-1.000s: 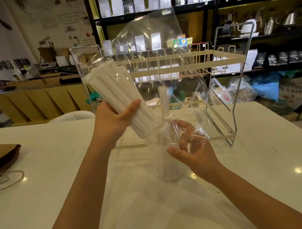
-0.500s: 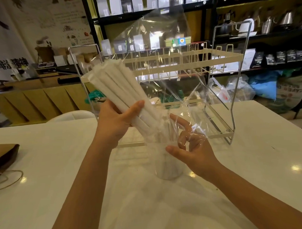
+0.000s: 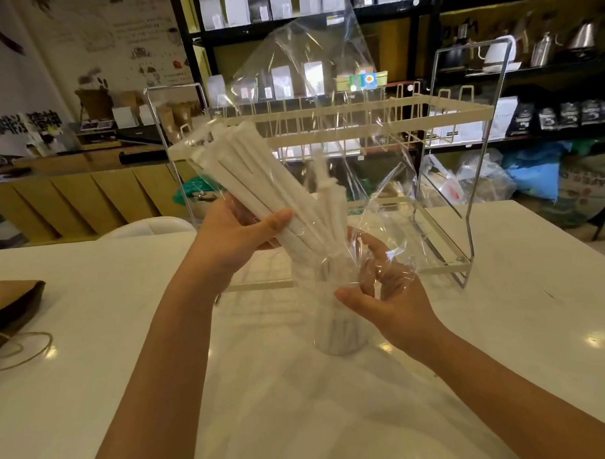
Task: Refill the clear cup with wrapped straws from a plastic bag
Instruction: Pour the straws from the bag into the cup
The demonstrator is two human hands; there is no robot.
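A clear cup [image 3: 339, 334] stands on the white table [image 3: 92, 339] in front of me, with a few white wrapped straws inside. Above it my left hand [image 3: 233, 238] grips a bundle of white wrapped straws [image 3: 255, 183], tilted with the lower ends pointing down into the cup's mouth. A clear plastic bag [image 3: 309, 74] drapes around the bundle and rises behind it. My right hand [image 3: 382, 295] sits at the cup's right side, fingers curled on the crinkled lower part of the bag by the rim.
A wire and acrylic rack [image 3: 464, 196] stands right behind the cup. A brown paper bag [image 3: 9, 308] with a string handle lies at the table's left edge. More clear plastic film spreads over the table near me. Shelves with packets and kettles fill the background.
The straw bundle has tipped steeper and slid lower, its ends now reaching into the cup. My right hand has closed in on the bag at the rim.
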